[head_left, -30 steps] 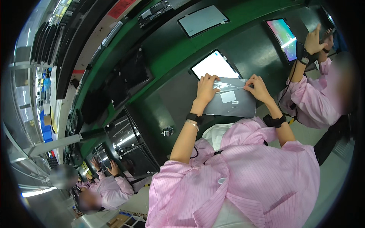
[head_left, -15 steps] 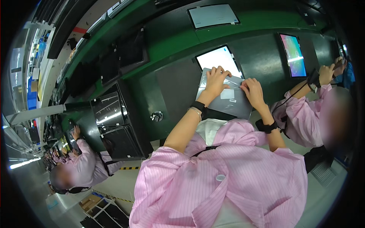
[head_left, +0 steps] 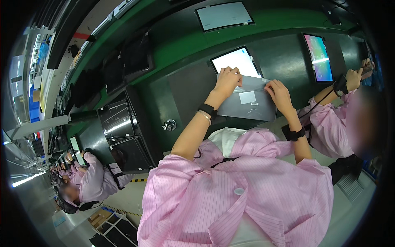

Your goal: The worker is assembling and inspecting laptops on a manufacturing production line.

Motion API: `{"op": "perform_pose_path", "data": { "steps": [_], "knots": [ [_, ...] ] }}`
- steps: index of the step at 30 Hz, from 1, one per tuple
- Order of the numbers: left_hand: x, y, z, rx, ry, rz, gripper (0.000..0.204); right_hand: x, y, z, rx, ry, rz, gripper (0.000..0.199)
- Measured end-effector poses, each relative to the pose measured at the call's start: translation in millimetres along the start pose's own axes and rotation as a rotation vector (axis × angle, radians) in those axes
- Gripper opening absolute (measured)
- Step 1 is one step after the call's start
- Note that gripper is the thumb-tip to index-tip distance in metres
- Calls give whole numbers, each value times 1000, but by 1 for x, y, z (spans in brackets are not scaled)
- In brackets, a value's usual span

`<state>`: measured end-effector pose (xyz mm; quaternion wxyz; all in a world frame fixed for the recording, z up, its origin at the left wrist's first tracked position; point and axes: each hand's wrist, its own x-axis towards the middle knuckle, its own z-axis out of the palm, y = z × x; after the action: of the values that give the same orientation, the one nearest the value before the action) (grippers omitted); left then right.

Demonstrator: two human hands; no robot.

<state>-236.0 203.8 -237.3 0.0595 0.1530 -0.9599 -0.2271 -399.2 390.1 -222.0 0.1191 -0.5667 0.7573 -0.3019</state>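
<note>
**Draws clear film between two bent hands over a grey panel**

Keeps the thin grey panel (head_left: pixel 247 110) just in front of the chest, above the near part of the workbench (head_left: pixel 279 55), overlapping the lower edge of a tablet with a white lit screen (head_left: pixel 235 61). Shows on the panel's upper face a white label (head_left: pixel 247 98), with a small sticker (head_left: pixel 254 104) just below it.

Curls the left hand (head_left: pixel 228 81) over the panel's far left part, fingers drawn in tight, and pinches clear film (head_left: pixel 253 83) there. Sets the right hand (head_left: pixel 279 94) at the far right corner, fingers bent and loosely gathered, thumb near the index fingertip. Touches the film or the panel's border at that corner; cannot tell whether pinching or only pressing. Stretches the film as a pale, creased band from hand to hand, across the panel's far part.

Wears a black band (head_left: pixel 208 110) on the left wrist and another on the right.

Has a dark mat (head_left: pixel 187 92) left of the panel, dark panels (head_left: pixel 131 150) piled farther left, a second lit tablet (head_left: pixel 225 16) across the bench, and a tablet with a multicoloured screen (head_left: pixel 318 57) to the right, near a co-worker's hand (head_left: pixel 353 80).
</note>
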Motion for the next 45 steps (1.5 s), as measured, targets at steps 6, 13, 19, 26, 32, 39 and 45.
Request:
{"op": "perform_pose_path", "data": {
  "steps": [6, 13, 19, 26, 32, 39, 45],
  "knots": [
    [14, -5, 0, 97, 76, 146, 10, 8, 6, 7, -110, 38, 8, 13],
    [31, -12, -7, 189, -61, 128, 10, 22, 18, 5, -103, -56, 40, 16],
    [46, -21, -16, 12, -138, 101, 13, 30, 22, 2, -24, -41, 75, 16],
    [58, -25, -17, -136, -141, 111, 18, 39, 33, -8, 25, -84, 100, 15],
    [44, -23, -18, -263, -42, 19, 15, 42, 49, -30, 129, -161, -1, 17],
    [38, -26, -10, -295, -41, -37, 11, 64, 47, -29, 2, -99, -76, 16],
    [37, -24, -4, -326, -4, -28, 11, 93, 57, -44, 140, -325, 60, 14]
  ]
}}
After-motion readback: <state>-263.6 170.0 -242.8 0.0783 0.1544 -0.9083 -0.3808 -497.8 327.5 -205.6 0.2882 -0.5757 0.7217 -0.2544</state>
